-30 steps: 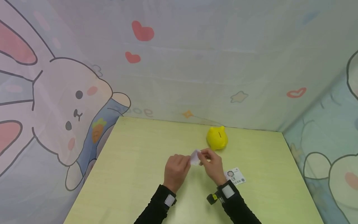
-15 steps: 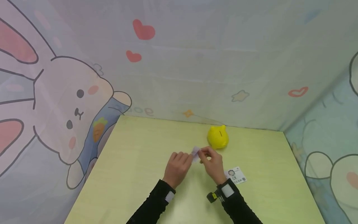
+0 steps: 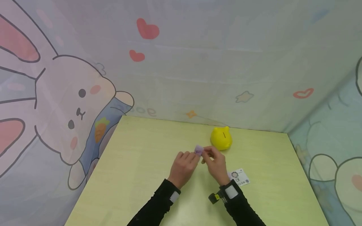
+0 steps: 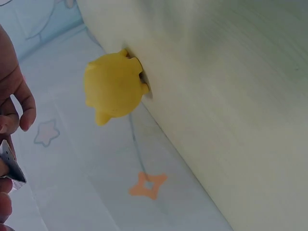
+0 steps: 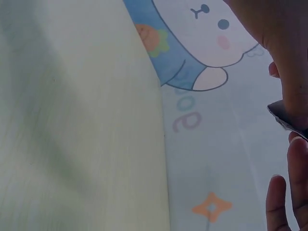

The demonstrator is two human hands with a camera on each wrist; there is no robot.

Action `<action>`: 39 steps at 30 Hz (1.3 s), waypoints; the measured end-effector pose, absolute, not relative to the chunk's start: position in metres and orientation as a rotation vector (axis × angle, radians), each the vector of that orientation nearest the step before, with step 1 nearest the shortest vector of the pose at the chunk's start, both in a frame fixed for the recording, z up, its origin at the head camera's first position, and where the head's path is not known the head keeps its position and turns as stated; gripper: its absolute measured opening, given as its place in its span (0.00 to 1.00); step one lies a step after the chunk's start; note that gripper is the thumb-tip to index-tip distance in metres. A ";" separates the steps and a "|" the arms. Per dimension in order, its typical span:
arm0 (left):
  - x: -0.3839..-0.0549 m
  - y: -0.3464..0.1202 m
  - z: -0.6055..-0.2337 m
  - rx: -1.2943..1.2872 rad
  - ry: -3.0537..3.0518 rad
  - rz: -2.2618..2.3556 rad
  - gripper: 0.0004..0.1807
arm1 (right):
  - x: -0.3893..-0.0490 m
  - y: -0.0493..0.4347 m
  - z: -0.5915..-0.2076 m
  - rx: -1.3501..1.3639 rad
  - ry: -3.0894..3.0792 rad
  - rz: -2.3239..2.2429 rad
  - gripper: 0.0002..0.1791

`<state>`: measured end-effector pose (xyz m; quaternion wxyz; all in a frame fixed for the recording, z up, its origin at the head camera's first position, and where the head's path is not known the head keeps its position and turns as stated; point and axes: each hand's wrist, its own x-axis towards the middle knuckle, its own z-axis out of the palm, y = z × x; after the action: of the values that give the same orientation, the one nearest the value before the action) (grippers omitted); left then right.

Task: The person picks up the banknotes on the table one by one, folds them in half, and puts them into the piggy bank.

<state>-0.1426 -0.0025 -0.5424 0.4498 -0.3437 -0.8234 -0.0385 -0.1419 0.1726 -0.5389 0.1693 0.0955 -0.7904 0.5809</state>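
Note:
Between my two hands is a small folded purple-white paper note [image 3: 199,149], held above the table. My left hand [image 3: 183,166] pinches its near side with thumb and curled fingers. From the other side, the thumb and index finger of my right hand [image 3: 216,164] grip it. Both wrist views show only an edge of the folded note [image 4: 13,166] between the fingers. Just beyond my right hand stands a yellow piggy bank [image 3: 221,138] with a slot on top. A flat white printed note [image 3: 241,177], marked 10, lies beside my right wrist, partly hidden by it.
The pale yellow table [image 3: 147,147] ends at a printed cloth backdrop [image 3: 192,69] behind the piggy bank. Another cloth side [image 3: 333,135] rises along the right. A small black camera [image 3: 214,198] sticks out from the right wrist.
The note has been folded smaller between my fingers and shows more purple. My left hand has moved slightly up and right, closer to my right hand. The piggy bank stays put.

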 end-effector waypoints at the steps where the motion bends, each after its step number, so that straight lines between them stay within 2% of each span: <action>1: -0.142 -0.002 -0.542 -0.849 -2.039 -0.103 0.10 | -0.141 0.173 -0.537 0.280 -2.246 1.663 0.05; 10: -0.139 0.000 -0.535 -0.848 -2.083 -0.163 0.14 | -0.138 0.181 -0.533 0.364 -2.250 1.679 0.07; 19: -0.138 0.002 -0.534 -0.846 -2.098 -0.260 0.13 | -0.138 0.184 -0.534 0.334 -2.252 1.674 0.07; 30: -0.140 0.000 -0.534 -0.680 -2.178 -1.000 0.10 | -0.137 0.186 -0.535 0.332 -2.255 1.615 0.05; 39: -0.149 0.000 -0.531 -0.627 -2.178 -1.427 0.05 | -0.134 0.185 -0.534 0.496 -2.266 1.515 0.04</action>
<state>-0.1494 0.0000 -0.5313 0.2294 -0.2280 -0.7915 -0.5186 -0.1342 0.1846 -0.5344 0.1845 0.1761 -0.8037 0.5375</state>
